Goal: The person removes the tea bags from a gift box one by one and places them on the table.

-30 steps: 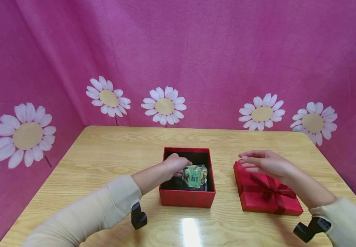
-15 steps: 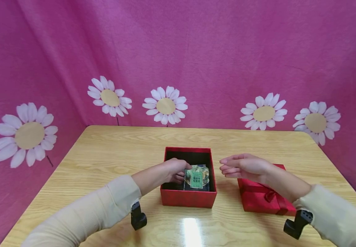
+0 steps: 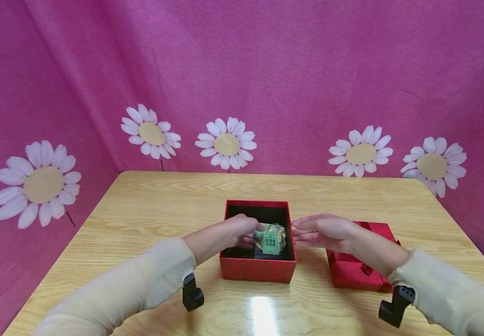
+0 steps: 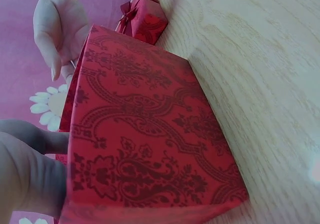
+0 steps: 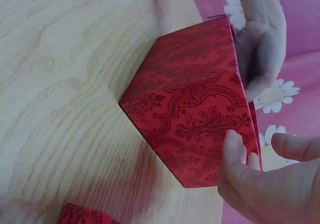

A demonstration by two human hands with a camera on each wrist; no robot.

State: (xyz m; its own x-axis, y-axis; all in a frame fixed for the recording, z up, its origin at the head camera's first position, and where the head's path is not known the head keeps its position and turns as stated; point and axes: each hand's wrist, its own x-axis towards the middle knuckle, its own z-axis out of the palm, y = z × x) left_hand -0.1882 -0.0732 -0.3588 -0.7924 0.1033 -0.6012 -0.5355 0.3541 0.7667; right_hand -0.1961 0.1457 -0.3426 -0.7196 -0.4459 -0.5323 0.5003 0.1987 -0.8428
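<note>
My left hand [image 3: 242, 229] reaches over the left rim into a red patterned box [image 3: 258, 269]. Inside lies a flat packet [image 3: 271, 242] with a green label and a painted picture, on top of something dark. My left thumb is at the packet's upper left edge; the fingertips are hidden, so I cannot tell whether they grip it. My right hand [image 3: 321, 229] is at the box's right side, fingers straight, tips right at the wall. In the right wrist view the right hand [image 5: 270, 179] is beside the box wall, thumb apart from the fingers.
A red lid [image 3: 361, 270] with a ribbon bow lies right of the box, partly under my right forearm. Both stand on a wooden table [image 3: 174, 196]. Behind the table hangs a pink curtain [image 3: 292, 84] printed with white daisies.
My right hand has moved left from above the lid to the box's right wall. The packet has shifted slightly right in the box, and the left hand has stayed beside it.
</note>
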